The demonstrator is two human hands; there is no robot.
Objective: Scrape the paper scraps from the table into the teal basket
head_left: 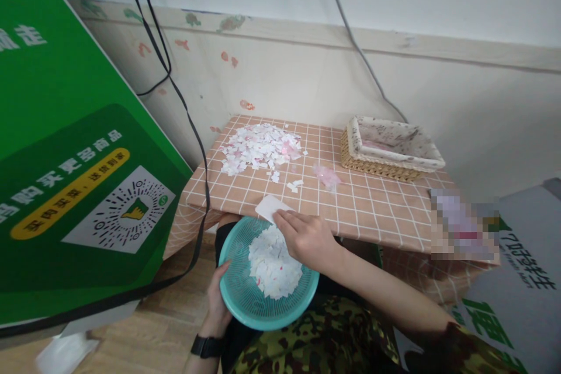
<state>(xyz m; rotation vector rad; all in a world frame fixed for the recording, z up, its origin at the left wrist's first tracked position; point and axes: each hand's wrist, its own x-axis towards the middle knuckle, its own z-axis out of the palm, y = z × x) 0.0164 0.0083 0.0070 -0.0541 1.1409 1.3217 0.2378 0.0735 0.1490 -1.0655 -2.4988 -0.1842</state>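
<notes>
My left hand (218, 297) grips the left rim of a teal plastic colander (269, 317), which sits at my lap against the table's front edge. Inside it lies a heap of white paper scraps (275, 269) with a few pink bits. Above the colander's far rim, my right hand (307, 239) is closed on a white card (268, 208) with rounded corners. The card's far end reaches over the table edge. Beyond it, a larger pile of torn paper pieces (258, 149) is spread on the checked tablecloth (350, 204).
A pink translucent plastic piece (326, 175) lies mid-table. At the back right stands a cloth-lined wicker basket (385, 160). A blurred-out flat item (460, 225) is at the right corner. On the left, black cords (186, 105) hang before a green panel (65, 99).
</notes>
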